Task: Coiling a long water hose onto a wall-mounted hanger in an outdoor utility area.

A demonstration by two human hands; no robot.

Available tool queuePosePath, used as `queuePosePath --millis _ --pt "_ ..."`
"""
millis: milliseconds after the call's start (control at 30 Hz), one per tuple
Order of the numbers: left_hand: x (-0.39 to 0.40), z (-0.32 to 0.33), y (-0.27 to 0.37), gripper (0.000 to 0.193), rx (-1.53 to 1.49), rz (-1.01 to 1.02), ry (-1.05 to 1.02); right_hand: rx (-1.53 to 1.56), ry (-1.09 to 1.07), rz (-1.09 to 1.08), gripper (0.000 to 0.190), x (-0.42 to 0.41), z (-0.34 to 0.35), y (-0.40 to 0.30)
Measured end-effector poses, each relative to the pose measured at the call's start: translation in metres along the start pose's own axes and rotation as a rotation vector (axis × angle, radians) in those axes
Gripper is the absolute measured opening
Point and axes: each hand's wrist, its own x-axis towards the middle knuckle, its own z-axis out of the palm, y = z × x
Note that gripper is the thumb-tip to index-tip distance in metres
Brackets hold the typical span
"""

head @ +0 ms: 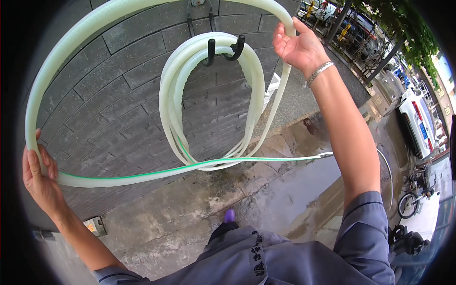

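Observation:
My left hand (42, 174) grips a pale, translucent plastic hose (34, 107) at the far left, thumb and fingers wrapped round it. From there the hose arches over the top of the view to my right hand (301, 46), which holds it at the upper right with curled fingers. A stretch with a green stripe (160, 172) runs from my left hand rightward, passing behind my right forearm. Between my hands, several hose coils (169, 89) hang on a black double-pronged wall hook (211, 53). The length below my right hand drops towards the bottom of these coils.
A grey brick wall (131, 85) stands right before me. Wet concrete paving (292, 188) lies below, with more hose (390, 178) on it at the right. A white car (418, 123), a motorcycle (409, 205) and fence posts (338, 23) are farther right. One purple shoe (229, 215) shows beneath me.

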Motion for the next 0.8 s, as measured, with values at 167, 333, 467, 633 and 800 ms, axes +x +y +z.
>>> queuePosePath --millis 167,333,467,633,800 --pt "-0.001 0.045 -0.042 0.027 -0.018 -0.149 -0.078 -0.010 0.101 0.045 0.030 0.038 -0.020 -0.001" --pt "-0.023 0.067 -0.090 0.025 -0.070 -0.303 -0.113 -0.061 0.204 0.247 0.029 0.057 -0.049 0.012" --pt "-0.038 0.064 -0.119 0.026 -0.102 -0.275 -0.105 -0.027 0.237 0.345 0.025 0.053 -0.065 0.025" --pt "-0.033 0.060 -0.097 0.052 -0.145 -0.240 -0.356 0.090 0.175 0.361 0.024 0.006 -0.056 0.015" --pt "-0.024 0.160 -0.064 0.037 -0.150 -0.449 -0.602 0.134 -0.001 0.105 0.019 -0.024 -0.048 0.000"
